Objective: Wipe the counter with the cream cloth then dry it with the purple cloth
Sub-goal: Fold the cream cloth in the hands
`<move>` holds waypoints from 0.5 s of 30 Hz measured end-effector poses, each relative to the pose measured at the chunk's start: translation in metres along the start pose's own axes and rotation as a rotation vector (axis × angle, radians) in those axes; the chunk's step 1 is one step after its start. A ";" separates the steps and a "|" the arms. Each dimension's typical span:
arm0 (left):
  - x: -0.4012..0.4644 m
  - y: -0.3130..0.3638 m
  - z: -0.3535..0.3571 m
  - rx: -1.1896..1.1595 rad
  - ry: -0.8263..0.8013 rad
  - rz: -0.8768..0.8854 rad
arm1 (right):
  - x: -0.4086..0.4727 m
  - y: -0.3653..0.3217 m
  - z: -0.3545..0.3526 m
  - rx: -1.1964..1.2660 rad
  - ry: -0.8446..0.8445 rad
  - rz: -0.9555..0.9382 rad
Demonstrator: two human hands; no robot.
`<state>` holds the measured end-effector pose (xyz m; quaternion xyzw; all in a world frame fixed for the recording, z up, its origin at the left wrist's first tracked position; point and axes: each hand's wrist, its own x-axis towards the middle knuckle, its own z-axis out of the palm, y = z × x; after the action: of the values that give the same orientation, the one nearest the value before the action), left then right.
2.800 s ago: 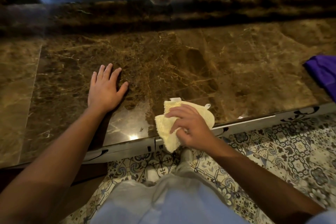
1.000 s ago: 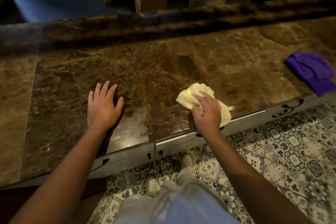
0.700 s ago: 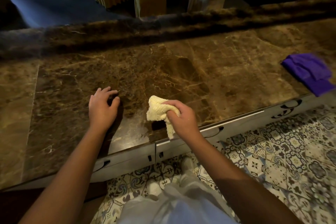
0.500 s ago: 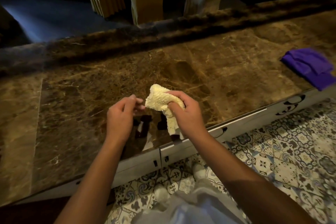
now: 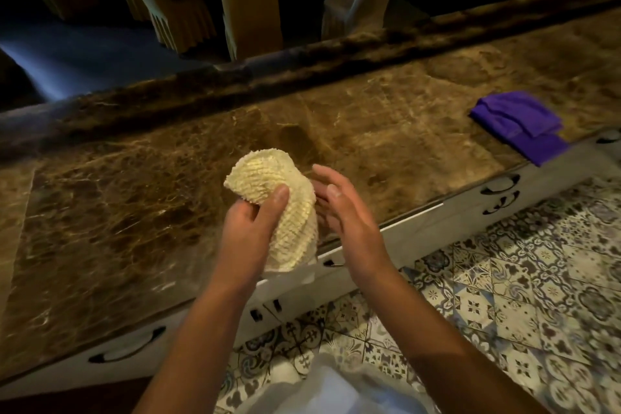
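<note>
The cream cloth [image 5: 290, 208] is bunched up and lifted off the brown marble counter [image 5: 111, 198], near its front edge. My left hand [image 5: 253, 225] grips the cloth, thumb pressed on its upper fold. My right hand [image 5: 339, 208] is just to the right of the cloth with fingers spread, palm facing it and holding nothing. The purple cloth [image 5: 521, 126] lies folded on the counter at the far right, close to the front edge.
White drawer fronts with dark handles [image 5: 420, 235] run below the counter edge. Patterned floor tiles [image 5: 504, 296] lie beneath me. A raised marble ledge [image 5: 302, 54] borders the counter's far side, with chairs [image 5: 248, 7] beyond it.
My right hand stopped wiping and lifted the cream cloth off the counter. My left hand left the counter and took hold of the cloth; my right hand has let go.
</note>
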<state>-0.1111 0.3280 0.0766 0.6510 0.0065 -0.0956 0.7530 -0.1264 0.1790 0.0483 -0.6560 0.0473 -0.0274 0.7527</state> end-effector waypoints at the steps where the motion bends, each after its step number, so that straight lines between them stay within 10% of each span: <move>1: -0.003 0.000 0.010 -0.005 -0.036 0.001 | -0.001 -0.002 -0.015 0.028 0.016 0.060; 7: -0.017 -0.009 0.077 0.079 -0.319 -0.032 | -0.035 -0.004 -0.093 0.275 -0.102 0.298; 15: -0.027 -0.032 0.152 0.161 -0.239 -0.069 | -0.083 -0.039 -0.187 0.119 0.222 0.183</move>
<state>-0.1599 0.1781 0.0719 0.6927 -0.0686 -0.1984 0.6900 -0.2278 -0.0017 0.0646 -0.5961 0.1878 -0.0339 0.7799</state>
